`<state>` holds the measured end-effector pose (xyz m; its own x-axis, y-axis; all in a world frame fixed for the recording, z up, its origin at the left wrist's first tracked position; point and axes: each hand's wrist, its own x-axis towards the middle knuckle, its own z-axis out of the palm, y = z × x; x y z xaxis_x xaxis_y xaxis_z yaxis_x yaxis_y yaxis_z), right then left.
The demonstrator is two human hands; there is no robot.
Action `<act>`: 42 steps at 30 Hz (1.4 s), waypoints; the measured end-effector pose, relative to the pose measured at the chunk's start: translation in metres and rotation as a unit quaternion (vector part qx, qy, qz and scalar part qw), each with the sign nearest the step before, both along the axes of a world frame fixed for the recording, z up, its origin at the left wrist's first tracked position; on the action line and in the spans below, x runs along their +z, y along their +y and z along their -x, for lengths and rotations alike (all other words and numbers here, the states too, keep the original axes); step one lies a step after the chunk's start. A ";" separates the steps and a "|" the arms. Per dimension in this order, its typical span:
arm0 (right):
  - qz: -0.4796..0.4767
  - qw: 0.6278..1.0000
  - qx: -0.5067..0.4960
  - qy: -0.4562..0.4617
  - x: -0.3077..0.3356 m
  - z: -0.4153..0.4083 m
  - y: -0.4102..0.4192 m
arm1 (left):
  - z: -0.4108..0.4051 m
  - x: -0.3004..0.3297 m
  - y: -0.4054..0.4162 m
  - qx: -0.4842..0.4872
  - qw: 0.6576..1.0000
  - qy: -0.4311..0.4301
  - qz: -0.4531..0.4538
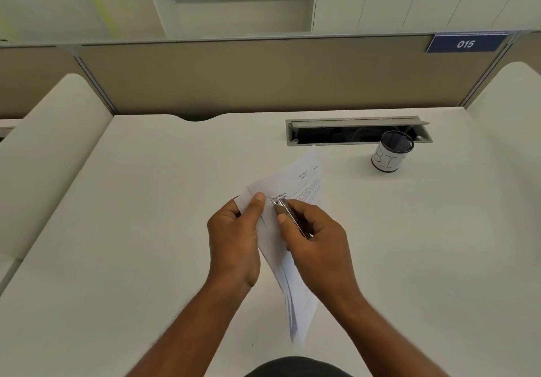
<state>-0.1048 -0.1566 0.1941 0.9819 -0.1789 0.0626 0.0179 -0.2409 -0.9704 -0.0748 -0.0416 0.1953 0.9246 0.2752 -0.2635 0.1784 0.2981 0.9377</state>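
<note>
A thin stack of white printed sheets (301, 183) is held up above the white desk (146, 215), tilted and bent lengthwise. My left hand (234, 239) grips the sheets near their top left corner, thumb pressed on the front. My right hand (316, 239) grips a small silver metal tool (285, 211), which looks like a staple remover or small stapler. Its tip touches the paper's corner beside my left thumb. The lower part of the sheets hangs down between my wrists.
A black mesh cup (390, 154) with a white handwritten label stands at the back right. Behind it a grey cable tray (351, 122) lies open in the desk. Tan partition panels (234, 78) wall the desk, with a blue "015" plate (465, 43).
</note>
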 end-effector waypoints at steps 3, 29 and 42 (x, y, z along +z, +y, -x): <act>0.052 0.998 -0.010 -0.031 -0.002 -0.003 -0.002 | 0.003 0.002 -0.003 0.002 0.999 -0.005 0.044; 0.085 0.991 -0.036 -0.093 0.008 -0.003 0.006 | 0.016 0.008 -0.013 0.033 0.998 -0.061 0.003; -0.013 0.998 -0.003 -0.059 0.012 -0.003 0.003 | 0.012 0.008 -0.012 0.047 0.998 -0.027 0.030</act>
<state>-0.1023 -0.1535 0.2059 0.9670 -0.1873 0.1728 0.1312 -0.2154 -0.9677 -0.0868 -0.0535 0.2031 0.9091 0.3460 -0.2321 0.0964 0.3673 0.9251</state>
